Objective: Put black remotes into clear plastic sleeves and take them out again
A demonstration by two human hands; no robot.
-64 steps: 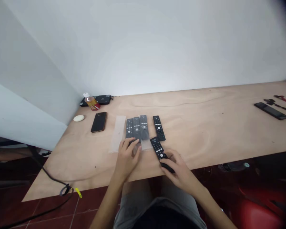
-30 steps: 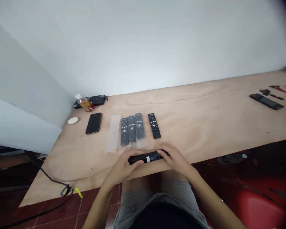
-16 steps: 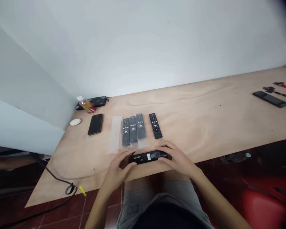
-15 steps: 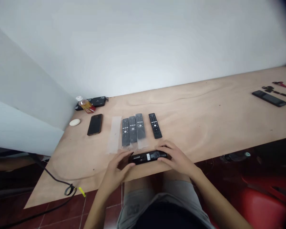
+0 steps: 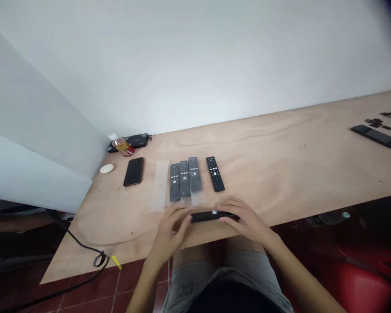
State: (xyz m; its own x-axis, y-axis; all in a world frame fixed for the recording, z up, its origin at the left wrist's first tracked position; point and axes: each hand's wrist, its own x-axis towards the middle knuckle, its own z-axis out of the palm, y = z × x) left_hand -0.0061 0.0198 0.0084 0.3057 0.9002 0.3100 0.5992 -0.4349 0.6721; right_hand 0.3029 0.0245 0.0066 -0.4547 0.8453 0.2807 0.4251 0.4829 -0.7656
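Observation:
A black remote control (image 5: 204,216) lies crosswise between my two hands at the table's front edge, tilted so mostly a narrow side shows, with a small white label patch. My left hand (image 5: 173,226) pinches its left end between thumb and curled fingers. At the other end, my right hand (image 5: 243,219) grips it, thumb in front and fingers behind. Just beyond are several remotes in clear plastic sleeves, among them a left one (image 5: 174,182), a middle one (image 5: 184,179) and a right one (image 5: 194,174). An unwrapped remote (image 5: 215,174) lies to their right.
Left of the sleeved remotes are an empty clear sleeve (image 5: 159,185), a smartphone (image 5: 134,171), a white round object (image 5: 107,168) and a bottle (image 5: 123,146) by black boxes (image 5: 138,140). Another black device (image 5: 376,136) lies far right. A black cable (image 5: 74,238) hangs at the left edge.
The held remote has rolled from its labelled back facing up to a narrow side showing. Both hands have shifted right with it, and the whole view has moved slightly.

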